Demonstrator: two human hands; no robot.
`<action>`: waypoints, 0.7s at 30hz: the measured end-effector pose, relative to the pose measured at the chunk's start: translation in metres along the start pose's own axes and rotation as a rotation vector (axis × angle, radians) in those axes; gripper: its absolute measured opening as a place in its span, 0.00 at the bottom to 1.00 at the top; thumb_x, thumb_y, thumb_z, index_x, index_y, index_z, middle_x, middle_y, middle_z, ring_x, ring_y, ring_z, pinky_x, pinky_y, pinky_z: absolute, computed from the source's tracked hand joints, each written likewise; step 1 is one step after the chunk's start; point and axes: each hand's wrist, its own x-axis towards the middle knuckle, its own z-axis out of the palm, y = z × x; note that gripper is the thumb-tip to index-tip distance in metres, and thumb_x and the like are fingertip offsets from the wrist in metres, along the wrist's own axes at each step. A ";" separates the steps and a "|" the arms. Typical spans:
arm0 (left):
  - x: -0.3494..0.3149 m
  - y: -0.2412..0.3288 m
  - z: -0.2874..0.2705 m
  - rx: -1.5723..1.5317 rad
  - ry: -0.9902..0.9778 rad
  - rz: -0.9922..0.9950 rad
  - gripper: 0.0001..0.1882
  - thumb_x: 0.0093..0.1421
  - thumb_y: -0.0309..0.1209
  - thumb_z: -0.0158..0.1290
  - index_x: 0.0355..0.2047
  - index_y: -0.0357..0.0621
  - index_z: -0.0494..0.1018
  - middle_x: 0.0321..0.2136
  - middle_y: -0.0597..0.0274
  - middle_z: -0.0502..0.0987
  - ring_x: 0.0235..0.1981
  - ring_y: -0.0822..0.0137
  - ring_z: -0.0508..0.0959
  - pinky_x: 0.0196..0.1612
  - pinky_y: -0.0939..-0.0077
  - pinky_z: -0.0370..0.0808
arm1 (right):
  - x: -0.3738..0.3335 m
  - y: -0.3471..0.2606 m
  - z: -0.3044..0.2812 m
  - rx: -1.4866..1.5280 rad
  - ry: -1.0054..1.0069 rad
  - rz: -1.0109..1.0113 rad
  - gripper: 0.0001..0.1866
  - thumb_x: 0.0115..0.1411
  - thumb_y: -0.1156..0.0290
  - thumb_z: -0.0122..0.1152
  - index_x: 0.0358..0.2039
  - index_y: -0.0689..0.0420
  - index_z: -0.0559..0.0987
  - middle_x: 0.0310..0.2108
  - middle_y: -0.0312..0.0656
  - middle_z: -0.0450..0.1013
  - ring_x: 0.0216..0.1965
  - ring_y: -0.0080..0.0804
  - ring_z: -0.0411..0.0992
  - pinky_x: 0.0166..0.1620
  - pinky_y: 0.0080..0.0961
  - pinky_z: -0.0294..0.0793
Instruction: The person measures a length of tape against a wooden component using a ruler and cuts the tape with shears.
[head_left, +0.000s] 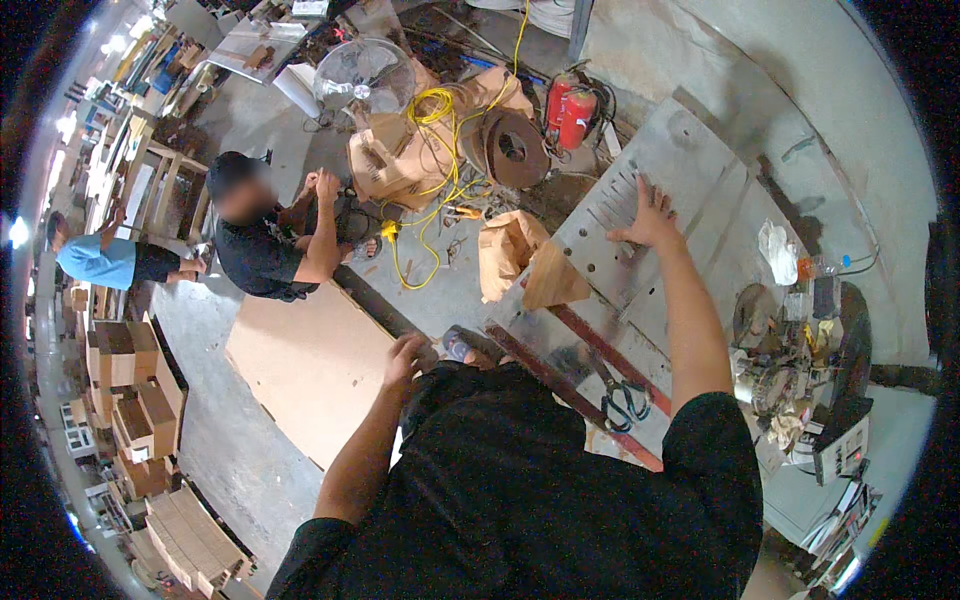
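My right hand [650, 215] is spread over a grey metal plate [690, 165] with slots and round holes, its fingers apart and nothing in them. Whether the palm presses on the metal, I cannot tell. My left hand [408, 360] hangs beside my waist near a large flat cardboard sheet [310, 360], fingers loosely bent and apart, with nothing visible in it. Scissors [622, 402] with dark handles lie across the red-edged rails [610, 355] close to my body. A wooden triangular piece [553, 280] sits at the plate's near left corner.
An open brown paper bag [505, 250] stands left of the plate. Beyond are a yellow cord [432, 105], a fan [365, 78], a brown reel [515, 148] and red fire extinguishers [572, 110]. A crouching person [265, 245] works at left; another person [95, 255] stands farther off. Cardboard boxes [145, 420] line the left.
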 end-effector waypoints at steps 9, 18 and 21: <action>-0.048 -0.071 -0.164 0.103 0.590 -0.396 0.21 0.60 0.41 0.54 0.52 0.48 0.70 0.42 0.63 0.75 0.39 0.65 0.75 0.40 0.61 0.69 | -0.024 -0.005 0.031 0.089 0.152 -0.059 0.51 0.48 0.59 0.75 0.67 0.58 0.57 0.64 0.57 0.60 0.63 0.59 0.59 0.64 0.47 0.62; 0.087 -0.054 -0.106 0.198 0.161 -0.058 0.22 0.62 0.43 0.56 0.49 0.40 0.76 0.35 0.59 0.81 0.33 0.67 0.79 0.33 0.70 0.77 | -0.011 -0.012 0.064 0.052 0.277 -0.022 0.25 0.57 0.76 0.58 0.56 0.68 0.71 0.52 0.62 0.71 0.56 0.59 0.68 0.59 0.46 0.68; 0.101 -0.009 -0.057 0.268 0.148 0.102 0.23 0.60 0.44 0.57 0.47 0.39 0.78 0.35 0.59 0.81 0.32 0.68 0.80 0.35 0.71 0.77 | -0.038 -0.039 0.040 -0.051 0.114 0.100 0.22 0.67 0.76 0.48 0.60 0.67 0.65 0.62 0.57 0.62 0.60 0.56 0.65 0.63 0.45 0.68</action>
